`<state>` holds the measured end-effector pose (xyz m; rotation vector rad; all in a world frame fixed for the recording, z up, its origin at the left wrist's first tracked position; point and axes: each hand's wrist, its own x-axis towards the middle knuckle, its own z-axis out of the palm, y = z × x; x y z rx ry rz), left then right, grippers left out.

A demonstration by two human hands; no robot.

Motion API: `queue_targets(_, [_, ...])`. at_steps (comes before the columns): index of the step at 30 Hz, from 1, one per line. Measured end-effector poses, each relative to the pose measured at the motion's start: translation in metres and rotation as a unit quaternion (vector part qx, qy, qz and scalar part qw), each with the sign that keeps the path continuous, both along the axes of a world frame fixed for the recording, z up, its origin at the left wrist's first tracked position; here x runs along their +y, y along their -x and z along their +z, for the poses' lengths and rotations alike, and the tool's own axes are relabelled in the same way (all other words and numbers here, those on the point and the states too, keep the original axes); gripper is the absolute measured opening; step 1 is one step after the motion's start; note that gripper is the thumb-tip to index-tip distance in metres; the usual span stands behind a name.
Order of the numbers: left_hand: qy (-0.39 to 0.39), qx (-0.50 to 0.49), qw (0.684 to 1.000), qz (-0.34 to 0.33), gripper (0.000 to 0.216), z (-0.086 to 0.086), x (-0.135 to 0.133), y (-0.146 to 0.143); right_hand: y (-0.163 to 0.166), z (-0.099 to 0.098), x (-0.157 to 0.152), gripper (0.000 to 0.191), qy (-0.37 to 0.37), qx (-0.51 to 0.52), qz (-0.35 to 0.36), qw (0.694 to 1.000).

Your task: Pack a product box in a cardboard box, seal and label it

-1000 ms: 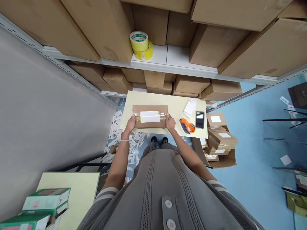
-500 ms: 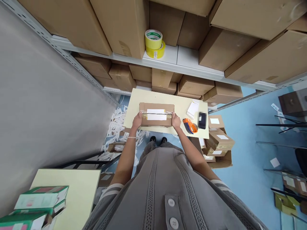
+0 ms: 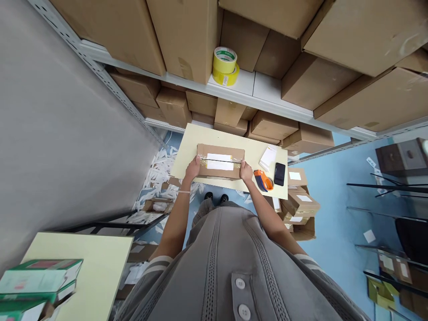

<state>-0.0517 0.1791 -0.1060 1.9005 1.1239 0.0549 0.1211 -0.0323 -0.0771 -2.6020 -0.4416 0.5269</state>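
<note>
A sealed cardboard box (image 3: 220,151) with a white label and clear tape across its top lies on a pale yellow table (image 3: 187,147). My left hand (image 3: 193,170) grips its left end and my right hand (image 3: 246,171) grips its right end, fingers curled over the edges. The box's near edge looks slightly raised off the table. An orange tape dispenser (image 3: 263,179) lies just right of my right hand.
A black phone (image 3: 279,174) and a white label pad (image 3: 268,157) lie on the table's right side. Labelled boxes (image 3: 301,203) are stacked on the floor at right. White paper strips (image 3: 157,178) litter the floor at left. Yellow tape rolls (image 3: 225,67) sit on the shelf above.
Both hands have stayed on the ends of the box. The box's near edge has tipped up a little. My head has turned, shifting the whole scene to the right.
</note>
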Motion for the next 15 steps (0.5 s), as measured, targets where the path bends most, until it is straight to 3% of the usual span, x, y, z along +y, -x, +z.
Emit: queue_targets(15, [0.018, 0.006, 1.000, 0.003, 0.072, 0.0033, -0.0021, 0.0038, 0.0038, -0.0018, -0.0001, 0.067, 0.013, -0.003, -0.012, 1.000])
